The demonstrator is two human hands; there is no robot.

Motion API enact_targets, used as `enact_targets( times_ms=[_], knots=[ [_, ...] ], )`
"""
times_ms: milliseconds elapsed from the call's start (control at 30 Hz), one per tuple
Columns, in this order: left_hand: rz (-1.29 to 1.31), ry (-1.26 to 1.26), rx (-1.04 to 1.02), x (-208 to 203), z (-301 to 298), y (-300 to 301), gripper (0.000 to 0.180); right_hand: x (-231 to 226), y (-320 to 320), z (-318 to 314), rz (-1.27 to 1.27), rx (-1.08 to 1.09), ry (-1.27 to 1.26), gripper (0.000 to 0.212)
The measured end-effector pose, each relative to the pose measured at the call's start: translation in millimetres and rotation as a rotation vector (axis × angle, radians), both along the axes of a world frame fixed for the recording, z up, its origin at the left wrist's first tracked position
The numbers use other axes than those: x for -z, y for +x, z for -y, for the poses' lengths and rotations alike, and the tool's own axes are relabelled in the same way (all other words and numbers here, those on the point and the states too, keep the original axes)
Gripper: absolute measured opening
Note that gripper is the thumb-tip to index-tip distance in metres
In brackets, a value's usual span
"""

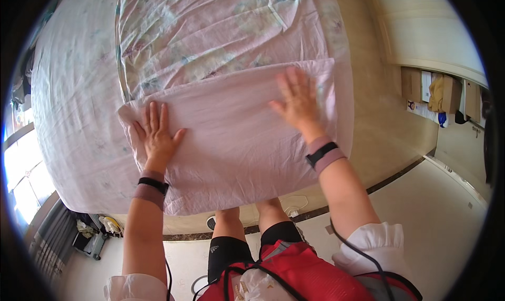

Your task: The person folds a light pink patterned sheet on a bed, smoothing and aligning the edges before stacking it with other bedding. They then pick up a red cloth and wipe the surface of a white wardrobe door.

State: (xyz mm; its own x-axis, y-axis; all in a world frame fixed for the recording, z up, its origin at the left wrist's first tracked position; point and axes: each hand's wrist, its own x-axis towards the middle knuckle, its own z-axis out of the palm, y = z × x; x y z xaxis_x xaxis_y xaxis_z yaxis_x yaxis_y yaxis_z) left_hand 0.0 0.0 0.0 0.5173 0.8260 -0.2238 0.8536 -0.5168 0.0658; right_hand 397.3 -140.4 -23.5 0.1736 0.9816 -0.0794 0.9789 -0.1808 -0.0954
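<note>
A pale pink, floral-printed quilt cover (221, 27) lies over the bed. Its near end is turned back into a plain pink folded flap (226, 148), with soft creases along the front. My left hand (157, 137) rests flat on the flap's left side, fingers spread toward the far edge. On the right side of the flap, my right hand (298, 98) has its fingers apart and is slightly blurred by motion. Neither hand grips the cloth. Each wrist wears a mauve band with a black strap.
A matching floral sheet (73, 90) covers the bed to the left. Cardboard boxes (412, 84) and a yellowish bag (436, 92) sit in a shelf at the right. A small wheeled cart (92, 243) and a grey curtain (50, 243) are at the lower left, beside a bright window (29, 169).
</note>
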Motion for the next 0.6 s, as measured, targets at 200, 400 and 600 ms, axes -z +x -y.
enact_targets(
  times_ms=[200,400,600],
  knots=[
    [-0.007,-0.065,-0.207,19,0,-22,0.107,21,47,26,0.059,0.206,0.013,0.095],
    [-0.063,-0.201,-0.173,27,-10,-28,0.114,26,50,30,0.057,0.206,-0.006,0.098],
    [-0.042,-0.183,-0.158,35,-7,-34,0.116,30,50,30,0.074,0.175,0.02,0.098]
  ],
)
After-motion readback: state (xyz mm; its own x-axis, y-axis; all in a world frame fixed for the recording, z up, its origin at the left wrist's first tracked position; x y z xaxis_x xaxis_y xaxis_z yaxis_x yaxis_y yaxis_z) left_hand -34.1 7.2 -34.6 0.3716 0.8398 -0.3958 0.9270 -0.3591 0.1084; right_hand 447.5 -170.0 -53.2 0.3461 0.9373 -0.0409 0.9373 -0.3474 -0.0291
